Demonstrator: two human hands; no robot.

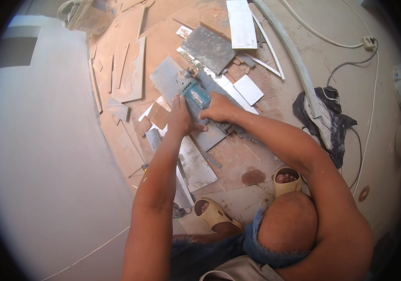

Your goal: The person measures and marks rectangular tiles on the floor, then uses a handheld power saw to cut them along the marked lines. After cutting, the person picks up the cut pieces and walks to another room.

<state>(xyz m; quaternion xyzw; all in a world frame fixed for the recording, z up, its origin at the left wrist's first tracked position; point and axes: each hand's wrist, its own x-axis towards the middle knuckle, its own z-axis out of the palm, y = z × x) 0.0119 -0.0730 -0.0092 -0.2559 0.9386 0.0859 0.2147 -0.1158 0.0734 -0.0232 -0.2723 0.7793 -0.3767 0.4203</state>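
Observation:
My right hand (219, 109) is wrapped round the teal body of an angle grinder (196, 95). The grinder's metal head points away from me, over a long grey tile (163, 74). On the near part of that tile, just left of the grinder, lies my left hand (180, 118). Its fingers are stretched out forward and the thumb is spread to the right. Whether the grinder's disc touches the tile I cannot tell. Small brown tile pieces (159, 115) and a white-backed tile strip (196, 164) lie close by the left hand.
Beyond the grinder lie a dusty dark tile (208, 48) and white tiles (242, 24). A long metal bar (291, 49) runs down to a black bag (335, 119). Cables and a socket (369, 43) are at right. Sandals (213, 214) on my feet stand near; a bucket (87, 18) stands far left.

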